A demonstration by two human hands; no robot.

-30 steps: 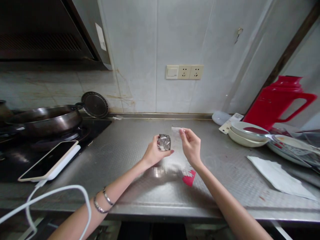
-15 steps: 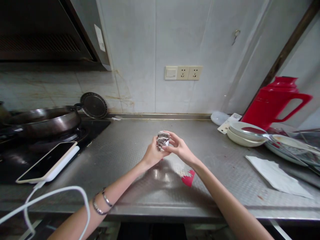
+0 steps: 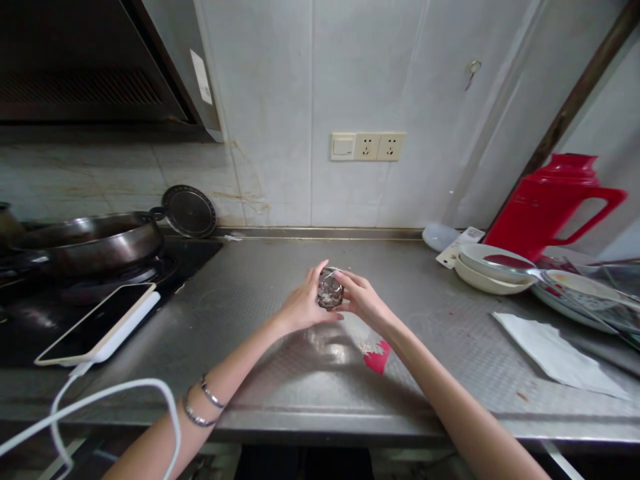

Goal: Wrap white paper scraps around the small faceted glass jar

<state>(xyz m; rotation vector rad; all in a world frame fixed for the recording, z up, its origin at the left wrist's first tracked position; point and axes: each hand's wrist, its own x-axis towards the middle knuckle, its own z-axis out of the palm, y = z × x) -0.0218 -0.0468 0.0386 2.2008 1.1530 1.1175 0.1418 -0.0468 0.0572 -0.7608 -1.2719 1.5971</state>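
A small, round, shiny silver piece that looks like crumpled foil (image 3: pixel 330 288) is held between both hands above the counter. From its left side, my left hand (image 3: pixel 304 303) cups it with curved fingers. My right hand (image 3: pixel 366 300) grips its right edge, thumb and fingertips touching the foil. Whether anything is inside the foil cannot be made out. Under my right wrist, a torn red-and-white scrap (image 3: pixel 377 360) lies on the metal counter (image 3: pixel 250 320).
A steel pan (image 3: pixel 95 243) stands on the stove at left, with a phone (image 3: pixel 95 323) and white cable (image 3: pixel 125 383) nearer. Toward the right are stacked bowls (image 3: pixel 493 283), a red thermos (image 3: pixel 545 207), a patterned plate (image 3: pixel 570 280) and a white paper sheet (image 3: pixel 555 353).
The foil piece has turned in my hands and now shows a rounder, darker face. My left fingers have spread up along its side, and the right hand has shifted its hold slightly.
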